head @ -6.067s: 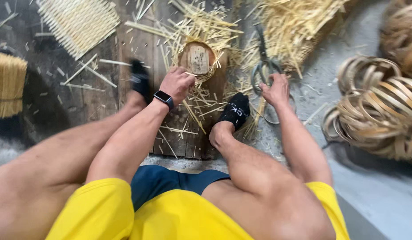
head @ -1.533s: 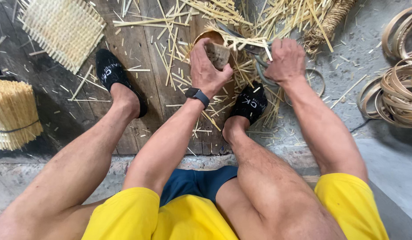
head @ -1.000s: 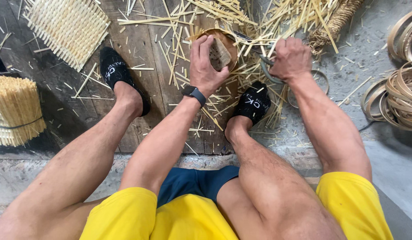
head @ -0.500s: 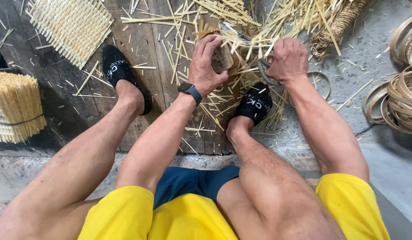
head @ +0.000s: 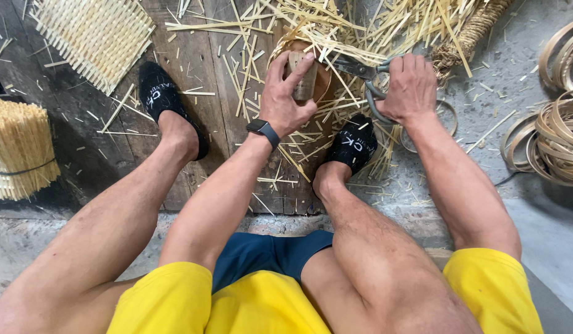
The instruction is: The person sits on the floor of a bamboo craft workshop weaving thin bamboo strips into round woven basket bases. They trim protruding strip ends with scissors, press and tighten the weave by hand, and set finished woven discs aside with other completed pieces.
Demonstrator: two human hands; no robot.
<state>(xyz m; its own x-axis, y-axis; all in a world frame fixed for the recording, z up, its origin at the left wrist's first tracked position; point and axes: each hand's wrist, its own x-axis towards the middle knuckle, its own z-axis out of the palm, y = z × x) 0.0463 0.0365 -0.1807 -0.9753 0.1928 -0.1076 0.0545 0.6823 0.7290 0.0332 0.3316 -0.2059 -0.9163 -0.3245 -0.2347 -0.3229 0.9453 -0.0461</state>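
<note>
Head view: the left hand [head: 286, 99] is pressing a small woven basket [head: 305, 77] down on the plank floor [head: 206, 124], fingers spread over a pale block inside it, the grip closing on the basket's rim and block together. The right hand [head: 410, 86] is wrapping shut around the handles of the shears [head: 361, 77], whose blades are pointing left toward the basket, just beside the left fingertips. By the look of it, loose strip ends around the rim are being trimmed; the next cut seems to call for the blades to be fed under a projecting strip while the left hand is keeping the basket from turning.

Both forearms are reaching forward and down between the knees, the left wrist, wearing a black watch [head: 263, 128], bending back slightly, the right wrist lying straight behind the shears. The right foot in a black sock [head: 354, 145] is bracing just below the left grip; the other sock [head: 166, 102] is lying well to its left. Straw strips [head: 361, 31] are piling beyond both grips. A woven mat [head: 94, 37] is lying far left, and coiled hoops [head: 559, 136] well right of the right grip.
</note>
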